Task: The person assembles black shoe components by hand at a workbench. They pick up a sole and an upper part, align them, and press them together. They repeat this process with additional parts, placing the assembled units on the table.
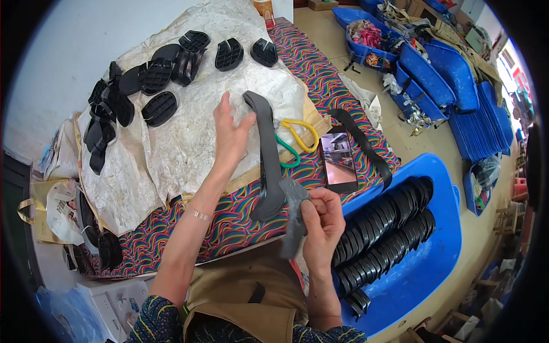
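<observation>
Slippage worries me from afar: my right hand pinches the grey strip by one edge over the front of the desk, where loosened fingers could drop it, while my left hand, spread and seemingly empty, could nudge the dark sole nearby.

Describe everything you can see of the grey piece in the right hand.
The grey piece is a bent, band-like strip, dull with paler, scuffed-looking patches; its material looks rubbery. It runs roughly up and down the picture, bowed to the right, pinched near its middle by the right hand, which hides part of it. Its upper end shows beside the long dark strip; whether they touch is unclear. The left hand is clear of it.
</observation>
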`<state>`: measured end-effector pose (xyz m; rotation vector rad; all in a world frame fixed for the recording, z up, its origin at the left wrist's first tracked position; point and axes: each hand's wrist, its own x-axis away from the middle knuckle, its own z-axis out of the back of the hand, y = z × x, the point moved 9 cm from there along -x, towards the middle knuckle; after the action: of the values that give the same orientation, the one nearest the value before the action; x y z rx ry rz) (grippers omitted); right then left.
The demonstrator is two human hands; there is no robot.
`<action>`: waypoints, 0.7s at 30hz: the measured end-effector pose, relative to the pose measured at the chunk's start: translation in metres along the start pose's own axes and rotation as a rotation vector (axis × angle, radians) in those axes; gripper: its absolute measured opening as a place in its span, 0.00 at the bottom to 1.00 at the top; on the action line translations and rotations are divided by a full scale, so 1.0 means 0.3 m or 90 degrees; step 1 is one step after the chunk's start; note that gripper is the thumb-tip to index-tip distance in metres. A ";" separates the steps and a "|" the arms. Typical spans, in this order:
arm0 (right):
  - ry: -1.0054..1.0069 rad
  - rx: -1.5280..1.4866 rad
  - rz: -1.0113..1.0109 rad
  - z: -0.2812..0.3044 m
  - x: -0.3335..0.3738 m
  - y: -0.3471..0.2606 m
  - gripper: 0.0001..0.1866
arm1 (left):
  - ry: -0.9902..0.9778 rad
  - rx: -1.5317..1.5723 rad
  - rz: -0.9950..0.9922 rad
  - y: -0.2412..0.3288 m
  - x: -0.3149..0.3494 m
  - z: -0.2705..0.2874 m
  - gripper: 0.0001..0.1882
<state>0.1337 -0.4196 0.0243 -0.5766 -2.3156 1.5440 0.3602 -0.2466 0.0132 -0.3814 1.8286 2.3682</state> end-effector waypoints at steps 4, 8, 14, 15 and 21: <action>-0.011 0.035 -0.015 -0.075 0.036 0.006 0.09 | -0.346 0.337 0.257 0.158 0.345 0.034 0.26; -0.113 0.032 0.017 -0.224 0.104 0.101 0.09 | -0.315 0.474 0.330 0.203 0.620 0.148 0.25; -0.142 0.436 0.448 -0.431 0.299 0.040 0.17 | -0.105 0.529 0.266 0.163 0.702 0.385 0.27; -0.159 0.456 0.493 -0.456 0.322 0.047 0.18 | -0.086 0.515 0.242 0.173 0.710 0.412 0.29; -0.193 0.496 0.553 -0.544 0.403 0.048 0.17 | -0.046 0.593 0.197 0.172 0.765 0.481 0.28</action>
<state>0.1046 -0.2248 0.0756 -1.2536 -1.4023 2.8545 0.1093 -0.1335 0.0324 0.1050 2.7987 1.3490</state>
